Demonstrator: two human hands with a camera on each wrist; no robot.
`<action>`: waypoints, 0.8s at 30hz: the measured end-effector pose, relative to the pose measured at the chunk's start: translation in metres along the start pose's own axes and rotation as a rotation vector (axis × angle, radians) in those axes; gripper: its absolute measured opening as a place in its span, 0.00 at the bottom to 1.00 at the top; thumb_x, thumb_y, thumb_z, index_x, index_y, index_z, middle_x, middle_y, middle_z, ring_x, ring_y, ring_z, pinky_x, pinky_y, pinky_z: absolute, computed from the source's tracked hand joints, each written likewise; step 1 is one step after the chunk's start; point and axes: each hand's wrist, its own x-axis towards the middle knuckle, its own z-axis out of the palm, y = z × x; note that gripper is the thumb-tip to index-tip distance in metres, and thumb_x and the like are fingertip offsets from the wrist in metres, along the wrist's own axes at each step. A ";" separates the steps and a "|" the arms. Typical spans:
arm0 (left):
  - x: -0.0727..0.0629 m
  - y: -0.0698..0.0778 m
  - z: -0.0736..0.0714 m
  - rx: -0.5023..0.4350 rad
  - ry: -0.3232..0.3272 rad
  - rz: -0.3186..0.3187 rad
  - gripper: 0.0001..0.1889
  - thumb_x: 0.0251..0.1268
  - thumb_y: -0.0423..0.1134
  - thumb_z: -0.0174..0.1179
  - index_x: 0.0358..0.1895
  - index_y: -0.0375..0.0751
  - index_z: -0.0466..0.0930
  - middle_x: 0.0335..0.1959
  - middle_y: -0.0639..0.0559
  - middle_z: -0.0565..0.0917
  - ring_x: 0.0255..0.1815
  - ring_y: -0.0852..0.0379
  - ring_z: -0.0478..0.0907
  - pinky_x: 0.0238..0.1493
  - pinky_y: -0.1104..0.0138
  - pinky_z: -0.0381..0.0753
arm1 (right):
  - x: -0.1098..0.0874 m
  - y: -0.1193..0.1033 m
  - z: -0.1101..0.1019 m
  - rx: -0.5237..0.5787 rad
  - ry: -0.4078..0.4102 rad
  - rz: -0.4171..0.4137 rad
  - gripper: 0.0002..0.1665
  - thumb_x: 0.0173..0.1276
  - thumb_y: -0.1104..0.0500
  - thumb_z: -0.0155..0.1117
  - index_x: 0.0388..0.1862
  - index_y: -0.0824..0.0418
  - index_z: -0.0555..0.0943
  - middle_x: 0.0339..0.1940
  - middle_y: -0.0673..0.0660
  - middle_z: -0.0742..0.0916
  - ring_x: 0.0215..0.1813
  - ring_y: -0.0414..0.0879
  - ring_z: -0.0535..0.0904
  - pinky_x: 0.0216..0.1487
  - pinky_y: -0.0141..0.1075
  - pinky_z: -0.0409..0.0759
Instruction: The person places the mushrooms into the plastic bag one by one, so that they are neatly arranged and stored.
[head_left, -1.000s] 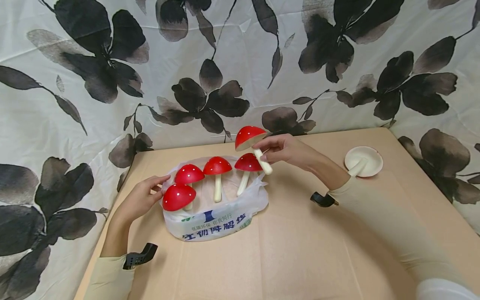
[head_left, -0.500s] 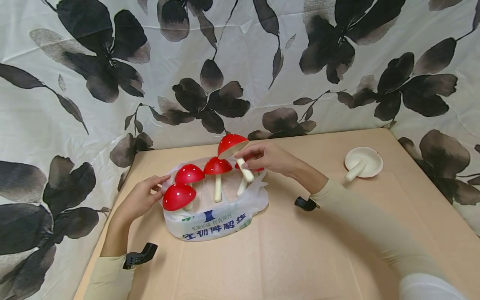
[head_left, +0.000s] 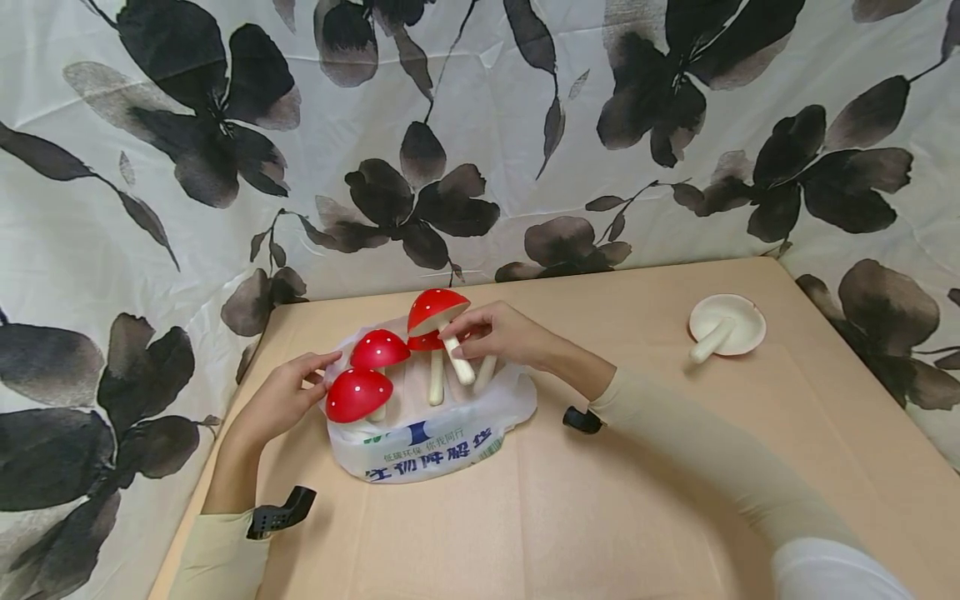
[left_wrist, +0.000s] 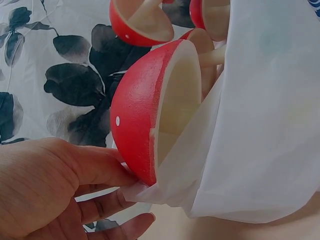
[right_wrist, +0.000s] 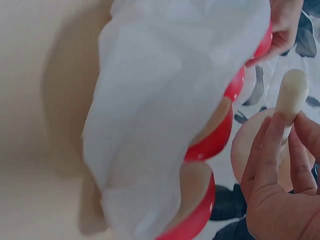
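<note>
My right hand [head_left: 491,333] pinches the pale stem [right_wrist: 292,95] of a red white-dotted mushroom [head_left: 437,307], tilted just above a white plastic bag [head_left: 435,442]. Inside the bag stand other red mushrooms [head_left: 378,348], one of them partly hidden behind the held cap. My left hand [head_left: 285,392] is at the bag's left edge beside the nearest red cap [head_left: 357,393]. In the left wrist view the thumb [left_wrist: 95,162] lies against that cap [left_wrist: 145,110], and the bag's edge [left_wrist: 150,192] sits between thumb and fingers.
A white mushroom [head_left: 726,325] lies upside down at the right on the tan cardboard tabletop [head_left: 600,517]. A floral cloth [head_left: 480,125] hangs behind and around the table. The table's left edge runs close to my left forearm.
My right hand has carried the mushroom left and down, from above the bag's right side to over its middle. The left hand has stayed at the bag's edge.
</note>
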 end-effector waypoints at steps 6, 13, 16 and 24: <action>-0.001 0.001 0.000 0.003 0.001 0.003 0.26 0.67 0.25 0.60 0.69 0.31 0.73 0.53 0.37 0.81 0.51 0.40 0.78 0.41 0.71 0.82 | 0.007 -0.003 0.017 -0.045 0.003 0.039 0.17 0.66 0.60 0.73 0.54 0.53 0.89 0.58 0.52 0.83 0.62 0.52 0.76 0.49 0.37 0.85; 0.000 0.000 -0.001 0.000 0.001 0.001 0.26 0.67 0.25 0.59 0.69 0.31 0.73 0.54 0.36 0.81 0.51 0.40 0.78 0.40 0.72 0.82 | 0.013 -0.001 0.029 -0.079 -0.027 -0.021 0.19 0.68 0.60 0.70 0.58 0.54 0.87 0.61 0.53 0.81 0.62 0.49 0.75 0.50 0.39 0.85; 0.000 0.001 -0.001 -0.002 -0.005 0.002 0.27 0.67 0.25 0.59 0.70 0.31 0.73 0.55 0.36 0.81 0.51 0.40 0.78 0.40 0.72 0.82 | 0.014 -0.001 0.033 -0.030 -0.045 0.011 0.21 0.68 0.61 0.70 0.60 0.53 0.86 0.61 0.53 0.81 0.60 0.49 0.78 0.54 0.46 0.84; -0.001 0.001 -0.001 -0.008 -0.013 -0.025 0.26 0.68 0.26 0.59 0.70 0.33 0.73 0.57 0.35 0.80 0.52 0.40 0.78 0.42 0.65 0.85 | 0.016 -0.001 0.041 0.071 -0.107 0.104 0.25 0.69 0.61 0.68 0.65 0.49 0.83 0.59 0.49 0.84 0.61 0.48 0.76 0.60 0.54 0.80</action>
